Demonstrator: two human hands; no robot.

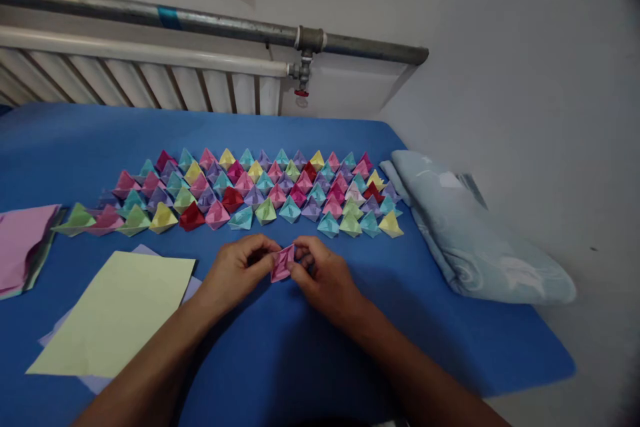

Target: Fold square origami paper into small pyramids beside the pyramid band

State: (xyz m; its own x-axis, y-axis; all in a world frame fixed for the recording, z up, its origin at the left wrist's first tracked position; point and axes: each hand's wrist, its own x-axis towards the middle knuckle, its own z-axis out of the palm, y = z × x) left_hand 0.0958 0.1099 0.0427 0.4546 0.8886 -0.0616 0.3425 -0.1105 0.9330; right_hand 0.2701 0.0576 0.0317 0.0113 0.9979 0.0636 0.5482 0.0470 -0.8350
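Between my two hands is a small pink folded paper boat (283, 264), held just above the blue surface (310, 347). My left hand (243, 267) pinches its left side between thumb and fingers. On the right side, my right hand (320, 273) grips it the same way, thumb in front. Just beyond my hands stand several rows of folded paper boats (266, 211) in pink, red, yellow, green, turquoise and purple. To the left of my left forearm lie a pale green paper sheet (115, 313) and purple paper sheets (193, 288) under it.
A stack of pink paper (25, 247) lies at the far left. On the right rests a folded light blue cloth (475, 233) against the wall. Behind the surface are a white radiator (150, 83), a metal pipe (225, 27) and a valve with a red handle (301, 93).
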